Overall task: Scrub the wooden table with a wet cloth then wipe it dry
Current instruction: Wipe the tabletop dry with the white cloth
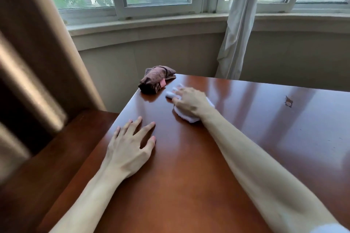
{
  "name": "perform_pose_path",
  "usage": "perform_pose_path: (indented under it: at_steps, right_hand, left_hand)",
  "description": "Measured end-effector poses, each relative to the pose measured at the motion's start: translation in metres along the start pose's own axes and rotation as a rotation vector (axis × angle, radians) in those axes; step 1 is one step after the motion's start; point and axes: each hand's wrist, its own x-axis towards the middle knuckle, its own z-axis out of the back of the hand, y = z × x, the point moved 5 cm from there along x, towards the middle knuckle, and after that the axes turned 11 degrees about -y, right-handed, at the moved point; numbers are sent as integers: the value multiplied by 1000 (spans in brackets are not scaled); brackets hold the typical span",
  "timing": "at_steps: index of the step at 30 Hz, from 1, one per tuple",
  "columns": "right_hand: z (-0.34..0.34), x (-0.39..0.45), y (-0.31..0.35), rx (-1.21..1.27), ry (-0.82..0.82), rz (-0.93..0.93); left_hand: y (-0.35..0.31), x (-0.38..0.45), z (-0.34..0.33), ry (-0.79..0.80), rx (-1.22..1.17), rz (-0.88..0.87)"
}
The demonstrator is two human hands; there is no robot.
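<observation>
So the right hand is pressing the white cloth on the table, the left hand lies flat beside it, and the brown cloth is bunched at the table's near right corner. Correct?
Not quite. In the head view the brown cloth is bunched at the far left corner of the table, not the near right. The rest holds: the right hand presses the white cloth, and the left hand lies flat.

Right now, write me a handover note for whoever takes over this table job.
Left hand: open, fingers spread flat on the glossy reddish-brown wooden table.
Right hand: pressing a crumpled white cloth onto the table near its far left corner.
Bunched dark brown cloth: untouched at that corner.
Done: cannot tell how much is scrubbed.
Left: finish scrubbing, then wipe dry.
</observation>
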Motion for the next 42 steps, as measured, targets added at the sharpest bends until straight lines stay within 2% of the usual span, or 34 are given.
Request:
perform_pose_path:
  at_steps: [3, 5, 8, 11, 13, 15, 18, 20, 23, 24, 26, 30, 35, 42]
  right_hand:
    - [7, -71, 63, 88, 34, 160]
    - [14, -125, 105, 157, -15, 260]
    - [22, -203, 143, 236, -52, 392]
    - [45, -260, 149, 292, 28, 484]
    - [54, -250, 129, 282, 21, 388]
    - [55, -223, 109, 194, -3, 216]
    - [52, -207, 117, 92, -88, 59]
    - [47, -223, 144, 114, -107, 105]
    - [41, -270, 184, 202, -76, 371]
    - [42, -276, 185, 237, -50, 401]
    - [48, -267, 171, 288, -13, 356]
    - [48, -235, 143, 216, -38, 222]
    - [26, -175, 125, 160, -31, 117]
    - [-4, -79, 126, 136, -3, 168]
  left_hand:
    - [4, 4, 9, -39, -230, 47]
    - [6, 3, 22, -70, -400, 91]
    - [1, -4, 34, -66, -388, 83]
    - [-7, -41, 46, -46, -348, -4]
    - [-3, -76, 55, 1, -331, -8]
    - [5, -114, 65, 19, -280, -13]
    - [27, -167, 81, -52, -141, 7]
    - [39, -184, 89, -89, -75, 17]
    - [44, -185, 90, -123, -65, 24]
    - [40, -180, 91, -126, -65, 19]
    - [32, -169, 89, -124, -52, 8]
    - [26, -144, 88, -145, -1, -21]
    - [55, -114, 68, -82, -11, 156]
    - [63, -107, 64, -146, -92, 268]
